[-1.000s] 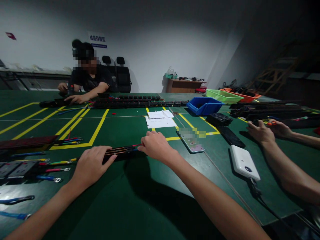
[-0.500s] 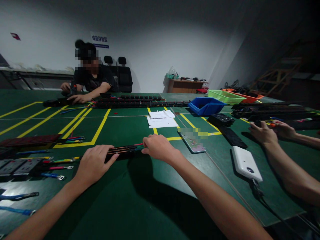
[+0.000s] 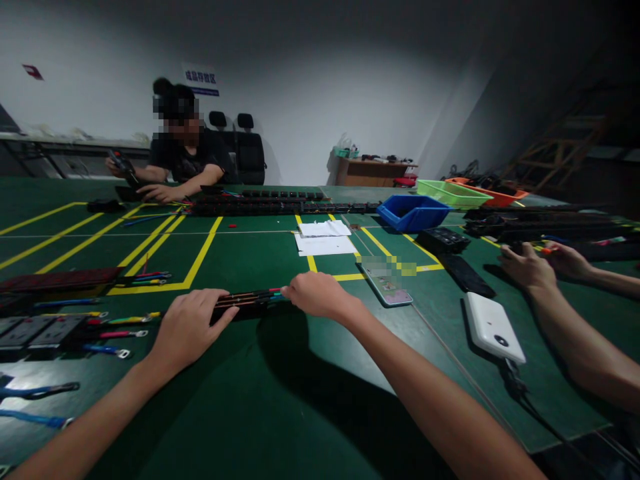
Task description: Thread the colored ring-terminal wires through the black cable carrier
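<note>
On the green table lies a long black strip (image 3: 243, 308) with copper-coloured bars along its length. My left hand (image 3: 193, 325) is wrapped over its left part, thumb along the near side, and covers that stretch. Red and green wires (image 3: 275, 293) come out of the strip's right end. My right hand (image 3: 316, 293) pinches these wires at their far ends, with the tips hidden behind the fingers. Left of my left hand are black socket modules (image 3: 56, 333) with yellow-green, red and blue wires ending in ring terminals.
A phone (image 3: 385, 283) and white paper (image 3: 325, 245) lie beyond my right hand. Farther right are a white power bank (image 3: 494, 327), a blue bin (image 3: 413, 212) and a co-worker's hands (image 3: 530, 267). Across the table another person (image 3: 185, 157) holds a power tool (image 3: 123, 165).
My right hand has shifted slightly left and down along the wires. My left hand stays put. The person across the table has lifted the power tool and moved it left.
</note>
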{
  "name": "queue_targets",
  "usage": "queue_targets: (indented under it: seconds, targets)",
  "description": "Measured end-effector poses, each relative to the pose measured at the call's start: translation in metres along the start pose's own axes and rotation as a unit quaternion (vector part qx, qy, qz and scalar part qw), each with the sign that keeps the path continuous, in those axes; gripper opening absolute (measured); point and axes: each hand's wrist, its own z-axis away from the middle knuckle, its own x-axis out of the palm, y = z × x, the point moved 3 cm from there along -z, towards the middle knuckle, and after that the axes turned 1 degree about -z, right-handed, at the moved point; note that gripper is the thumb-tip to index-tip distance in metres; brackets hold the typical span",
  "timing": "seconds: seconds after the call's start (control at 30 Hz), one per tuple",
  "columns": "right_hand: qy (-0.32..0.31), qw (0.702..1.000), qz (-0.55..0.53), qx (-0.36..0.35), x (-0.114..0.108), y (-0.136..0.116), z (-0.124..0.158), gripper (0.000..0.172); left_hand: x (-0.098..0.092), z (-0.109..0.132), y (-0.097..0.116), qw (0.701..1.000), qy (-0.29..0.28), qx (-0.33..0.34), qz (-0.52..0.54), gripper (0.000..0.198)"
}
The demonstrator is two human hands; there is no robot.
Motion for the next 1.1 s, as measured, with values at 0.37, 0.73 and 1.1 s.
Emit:
queue_targets:
  seconds: [0.37, 0.73, 1.1]
  targets:
    - [0.019, 0.999, -0.036, 0.026, 0.0051, 0.0020, -0.0051, 0.031, 0.0021, 0.0016, -0.0019, 1.000, 0.001, 0.005, 0.005, 0.054]
    - [0.017, 0.996, -0.080, -0.024, -0.0009, 0.0085, -0.0027, 0.019, 0.0002, 0.0003, 0.0004, 1.000, 0.000, 0.001, -0.004, 0.054]
    - [0.015, 0.998, -0.047, -0.041, 0.0041, 0.0044, -0.0030, 0.009, -0.0001, -0.0002, 0.0005, 1.000, -0.011, 0.002, -0.002, 0.057]
